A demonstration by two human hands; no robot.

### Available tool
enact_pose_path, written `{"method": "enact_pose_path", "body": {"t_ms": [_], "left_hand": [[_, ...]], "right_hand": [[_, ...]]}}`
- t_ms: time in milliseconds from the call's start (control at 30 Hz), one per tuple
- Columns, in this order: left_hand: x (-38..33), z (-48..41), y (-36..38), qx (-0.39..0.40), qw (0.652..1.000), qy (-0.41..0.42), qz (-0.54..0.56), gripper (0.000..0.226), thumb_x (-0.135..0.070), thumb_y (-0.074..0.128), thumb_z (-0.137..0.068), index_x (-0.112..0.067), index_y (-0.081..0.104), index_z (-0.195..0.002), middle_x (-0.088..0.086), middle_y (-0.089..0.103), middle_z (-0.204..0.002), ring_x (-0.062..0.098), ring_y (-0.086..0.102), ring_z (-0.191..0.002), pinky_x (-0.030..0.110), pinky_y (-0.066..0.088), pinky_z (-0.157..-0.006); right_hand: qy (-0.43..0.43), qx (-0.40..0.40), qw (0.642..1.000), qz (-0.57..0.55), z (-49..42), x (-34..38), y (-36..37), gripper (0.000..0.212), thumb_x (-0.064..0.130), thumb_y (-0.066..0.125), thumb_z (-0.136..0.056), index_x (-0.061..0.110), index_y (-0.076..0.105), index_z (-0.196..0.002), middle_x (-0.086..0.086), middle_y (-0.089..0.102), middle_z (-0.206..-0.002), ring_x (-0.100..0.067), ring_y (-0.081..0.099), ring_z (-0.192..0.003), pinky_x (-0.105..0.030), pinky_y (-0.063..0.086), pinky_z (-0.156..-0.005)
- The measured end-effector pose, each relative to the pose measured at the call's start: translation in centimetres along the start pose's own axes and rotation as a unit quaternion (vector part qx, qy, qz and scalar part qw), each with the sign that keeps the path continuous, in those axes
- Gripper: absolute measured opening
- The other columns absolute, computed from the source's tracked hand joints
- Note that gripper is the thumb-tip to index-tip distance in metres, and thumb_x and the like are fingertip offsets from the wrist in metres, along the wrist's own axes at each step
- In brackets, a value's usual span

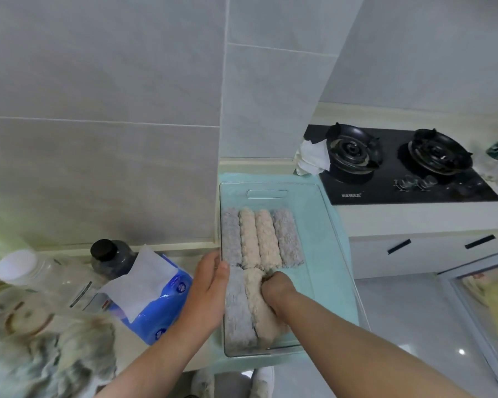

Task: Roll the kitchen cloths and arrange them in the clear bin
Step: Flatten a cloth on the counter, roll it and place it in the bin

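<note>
6 rolled grey and beige cloths (250,239) lie inside the clear bin (314,216).

Upper limbs of the person, head view. Left hand (210,278) and right hand (276,291): bare. Left forearm (156,354) and right forearm (357,334): bare along their whole visible length, wrists uncovered. Two pale blurred shapes (260,380) at the bottom edge: possibly footwear, cannot be told

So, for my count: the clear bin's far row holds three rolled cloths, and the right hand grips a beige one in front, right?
No: the head view shows four rolled cloths in the clear bin's far row; the right hand grips the beige cloth.
</note>
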State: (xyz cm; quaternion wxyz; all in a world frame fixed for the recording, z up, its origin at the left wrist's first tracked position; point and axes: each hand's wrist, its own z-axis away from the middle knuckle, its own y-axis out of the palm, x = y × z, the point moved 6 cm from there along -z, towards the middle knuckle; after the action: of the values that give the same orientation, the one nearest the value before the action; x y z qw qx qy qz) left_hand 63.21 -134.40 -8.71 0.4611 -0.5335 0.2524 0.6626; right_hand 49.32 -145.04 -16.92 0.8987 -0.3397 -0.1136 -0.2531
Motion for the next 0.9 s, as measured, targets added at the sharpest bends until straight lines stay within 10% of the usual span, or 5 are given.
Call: {"method": "enact_pose_path", "body": {"t_ms": [133,367,633,767,900], "left_hand": [[-0.1,-0.1,-0.4,0.010,1.000,0.008,-0.002,0.020,-0.038,0.031,-0.102,-0.044,0.050,-0.107,-0.021,0.059,-0.106,-0.011,0.054,-0.098,0.020,0.043,-0.083],[-0.4,-0.6,-1.0,0.011,0.991,-0.064,0.116,0.031,-0.037,0.027,-0.104,-0.030,0.057,-0.106,-0.005,0.065,-0.107,0.011,0.061,-0.100,0.024,0.052,-0.066],[-1.1,-0.2,-1.0,0.012,0.986,-0.082,0.143,0.034,-0.038,0.027,-0.103,-0.025,0.058,-0.108,0.001,0.065,-0.108,0.018,0.063,-0.101,0.041,0.057,-0.078],[-1.4,-0.1,-1.0,0.015,0.986,-0.079,0.147,0.033,-0.039,0.027,-0.103,-0.028,0.057,-0.104,0.000,0.063,-0.108,0.016,0.061,-0.101,0.037,0.056,-0.076],[-1.3,-0.1,-1.0,0.009,0.986,-0.079,0.149,0.032,-0.038,0.026,-0.103,-0.030,0.057,-0.102,0.001,0.061,-0.107,0.016,0.060,-0.101,0.032,0.053,-0.071]], "right_hand": [[-0.030,-0.040,0.991,0.125,0.4,0.6,-1.2,0.032,0.022,0.043,-0.096,0.011,0.057,-0.122,-0.010,0.060,-0.119,-0.026,0.058,-0.108,-0.031,0.045,-0.092],[0.104,0.197,0.950,-0.221,3.7,0.3,-1.3,0.041,0.057,0.046,-0.091,0.022,0.056,-0.111,-0.013,0.057,-0.113,-0.033,0.054,-0.101,-0.052,0.045,-0.077],[0.102,0.239,0.912,-0.316,4.7,1.0,2.3,0.076,0.068,0.019,-0.094,0.015,0.072,-0.106,-0.011,0.075,-0.102,-0.027,0.067,-0.102,-0.046,0.049,-0.094],[0.130,0.190,0.929,-0.288,5.4,0.5,1.1,0.071,0.069,0.027,-0.093,0.011,0.068,-0.092,-0.011,0.073,-0.083,-0.026,0.064,-0.084,-0.040,0.049,-0.071],[0.138,0.161,0.956,-0.201,4.8,-0.2,0.6,0.079,0.078,0.028,-0.084,0.015,0.058,-0.121,-0.012,0.063,-0.107,-0.031,0.057,-0.103,-0.054,0.038,-0.103]]}}
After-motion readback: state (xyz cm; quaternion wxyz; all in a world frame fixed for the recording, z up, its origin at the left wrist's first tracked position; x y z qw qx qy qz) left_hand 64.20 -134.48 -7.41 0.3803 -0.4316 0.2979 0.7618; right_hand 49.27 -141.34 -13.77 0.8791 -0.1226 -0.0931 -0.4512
